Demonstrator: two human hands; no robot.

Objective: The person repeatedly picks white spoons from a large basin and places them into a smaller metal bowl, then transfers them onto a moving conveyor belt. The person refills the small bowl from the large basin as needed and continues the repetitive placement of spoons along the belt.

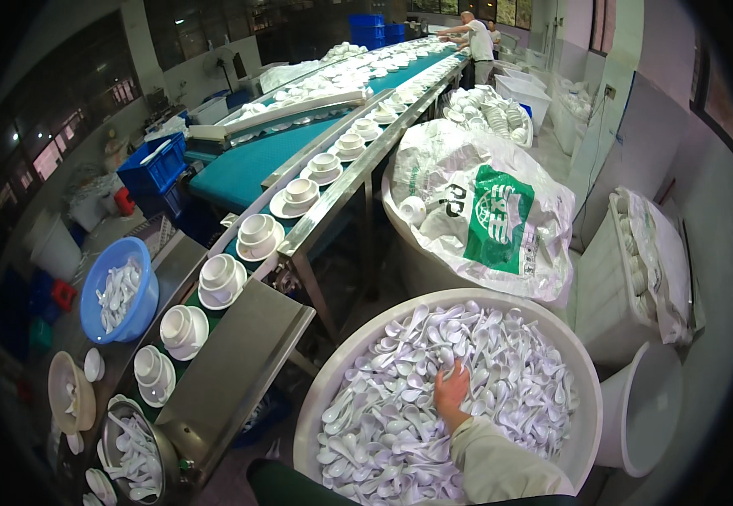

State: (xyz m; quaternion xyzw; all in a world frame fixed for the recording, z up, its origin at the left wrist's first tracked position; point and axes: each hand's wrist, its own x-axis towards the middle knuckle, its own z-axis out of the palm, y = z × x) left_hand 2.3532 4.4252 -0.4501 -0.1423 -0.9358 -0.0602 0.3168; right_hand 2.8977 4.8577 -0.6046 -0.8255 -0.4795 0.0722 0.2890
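A large round white tub [583, 364] stands close in front of me, filled with a heap of loose white soup spoons [510, 346]. My right hand [451, 395] reaches into the middle of the heap from below, its forearm in a pale sleeve. The fingers are curled in among the spoons, closed on at least one spoon [445, 361]; their tips are partly hidden. My left hand is out of view. On the belt to the left, white cups [220, 271] stand in a row, on saucers with small plates or bowls stacked at them.
A metal guard [231, 363] edges the near belt. At left are a blue basin [143, 261], a beige bowl [61, 379] and a metal pot [164, 464] with spoons. A white sack [442, 185] covers another tub; an upright bin [636, 413] stands right. Co-workers [477, 42] stand far off.
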